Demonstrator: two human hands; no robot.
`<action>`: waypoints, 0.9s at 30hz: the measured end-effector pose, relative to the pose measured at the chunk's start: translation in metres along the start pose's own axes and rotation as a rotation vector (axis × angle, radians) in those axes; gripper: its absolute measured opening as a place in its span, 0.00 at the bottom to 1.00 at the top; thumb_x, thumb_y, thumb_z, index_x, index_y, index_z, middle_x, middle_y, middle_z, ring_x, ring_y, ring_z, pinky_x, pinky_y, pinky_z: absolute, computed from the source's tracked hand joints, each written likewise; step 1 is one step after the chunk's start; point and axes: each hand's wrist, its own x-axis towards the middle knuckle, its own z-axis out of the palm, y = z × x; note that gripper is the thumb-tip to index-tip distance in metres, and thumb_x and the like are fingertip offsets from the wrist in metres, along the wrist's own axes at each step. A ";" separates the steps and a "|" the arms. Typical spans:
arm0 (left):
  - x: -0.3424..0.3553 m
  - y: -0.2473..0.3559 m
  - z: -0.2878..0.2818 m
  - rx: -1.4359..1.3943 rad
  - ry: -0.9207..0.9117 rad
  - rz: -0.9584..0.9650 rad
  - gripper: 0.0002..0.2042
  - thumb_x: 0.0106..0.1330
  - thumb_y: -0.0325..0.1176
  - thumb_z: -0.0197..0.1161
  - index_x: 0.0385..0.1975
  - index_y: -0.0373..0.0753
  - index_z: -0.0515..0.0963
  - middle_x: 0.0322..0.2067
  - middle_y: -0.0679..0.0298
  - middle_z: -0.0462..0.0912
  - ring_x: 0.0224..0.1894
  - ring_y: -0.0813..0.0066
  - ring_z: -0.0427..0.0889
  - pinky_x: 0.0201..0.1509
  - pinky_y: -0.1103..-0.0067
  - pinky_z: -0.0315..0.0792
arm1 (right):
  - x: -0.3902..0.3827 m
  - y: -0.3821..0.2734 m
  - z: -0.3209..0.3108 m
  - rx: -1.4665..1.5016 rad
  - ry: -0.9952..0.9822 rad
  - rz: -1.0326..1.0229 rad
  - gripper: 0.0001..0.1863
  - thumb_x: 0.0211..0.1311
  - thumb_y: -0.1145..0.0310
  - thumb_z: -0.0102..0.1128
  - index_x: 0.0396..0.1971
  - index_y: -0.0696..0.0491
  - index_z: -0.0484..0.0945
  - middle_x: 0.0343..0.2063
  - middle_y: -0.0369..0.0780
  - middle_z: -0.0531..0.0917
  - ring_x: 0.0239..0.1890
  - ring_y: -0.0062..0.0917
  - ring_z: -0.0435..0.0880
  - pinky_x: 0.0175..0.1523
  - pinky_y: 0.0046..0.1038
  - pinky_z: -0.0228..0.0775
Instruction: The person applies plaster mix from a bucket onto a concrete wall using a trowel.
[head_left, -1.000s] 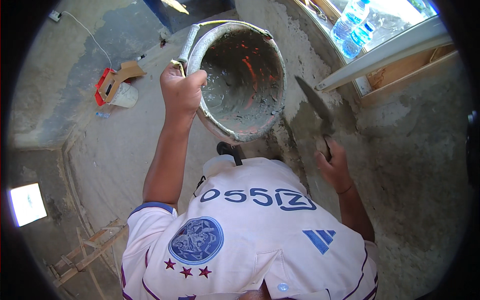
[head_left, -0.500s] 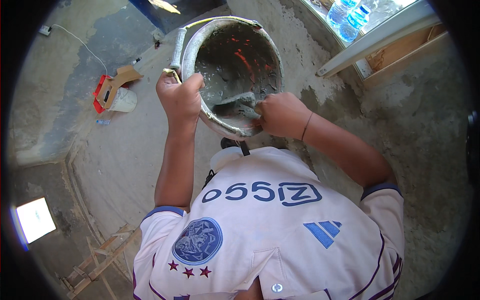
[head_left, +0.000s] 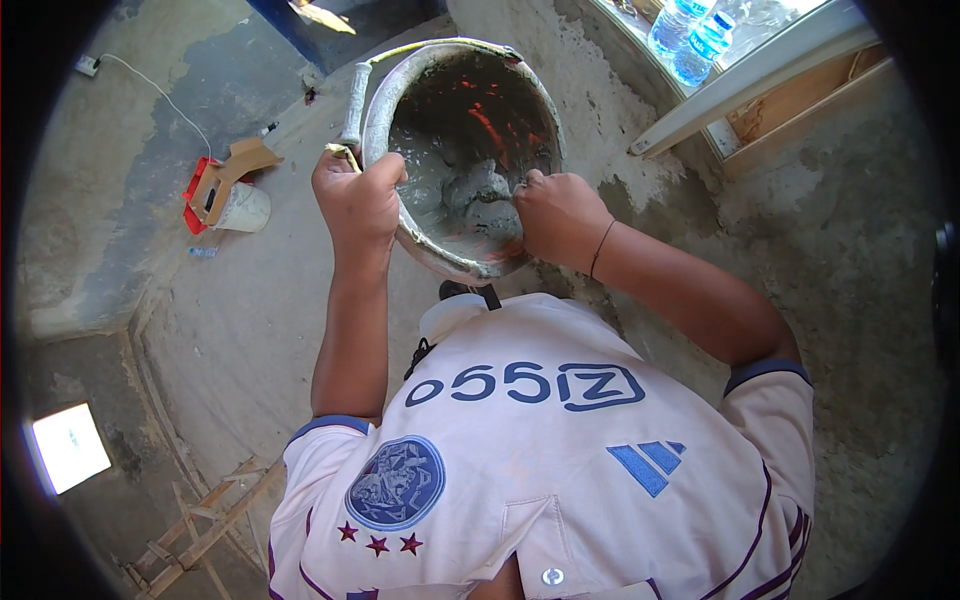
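A round bucket (head_left: 378,125), its rim caked with dried mortar, is tipped so that its inside faces me. Wet grey mortar (head_left: 425,150) coats the inside, with orange-red streaks of the wall showing through. My left hand (head_left: 357,200) is closed over the left rim, thumb on the inner side, near the bucket's handle grip (head_left: 354,105). Inside the right rim, my right hand (head_left: 566,222) is closed on what looks like a small trowel (head_left: 478,184). Mortar covers its blade, and my fingers hide its handle.
Left on the concrete floor stand a white bucket (head_left: 246,208) and an open cardboard box (head_left: 212,190), a red item beside them. Water bottles (head_left: 703,50) stand at the upper right, behind a pale frame bar (head_left: 750,85). A wooden trestle (head_left: 195,530) is at lower left.
My right hand and the trowel have shifted slightly up within the bucket. The blade has turned, and the mortar around it has moved. My left hand keeps its hold on the rim.
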 end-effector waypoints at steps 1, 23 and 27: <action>0.001 0.000 0.000 -0.003 0.001 0.006 0.08 0.37 0.19 0.55 0.21 0.32 0.70 0.20 0.66 0.72 0.22 0.81 0.69 0.27 0.83 0.62 | 0.001 0.000 0.000 -0.001 0.000 0.003 0.11 0.47 0.61 0.58 0.22 0.53 0.81 0.27 0.39 0.79 0.34 0.27 0.80 0.33 0.28 0.72; 0.009 -0.004 0.002 -0.078 -0.097 -0.066 0.08 0.37 0.18 0.55 0.21 0.33 0.70 0.19 0.68 0.71 0.20 0.82 0.67 0.23 0.84 0.60 | 0.001 0.020 0.010 0.168 0.441 0.107 0.20 0.45 0.69 0.57 0.40 0.62 0.70 0.32 0.42 0.71 0.36 0.29 0.76 0.35 0.27 0.71; 0.012 -0.009 0.006 -0.092 -0.099 -0.077 0.09 0.37 0.18 0.54 0.21 0.33 0.70 0.19 0.68 0.71 0.20 0.82 0.67 0.23 0.84 0.60 | -0.009 0.024 0.016 0.234 0.528 0.090 0.21 0.46 0.71 0.56 0.43 0.61 0.69 0.33 0.42 0.70 0.36 0.30 0.75 0.35 0.27 0.70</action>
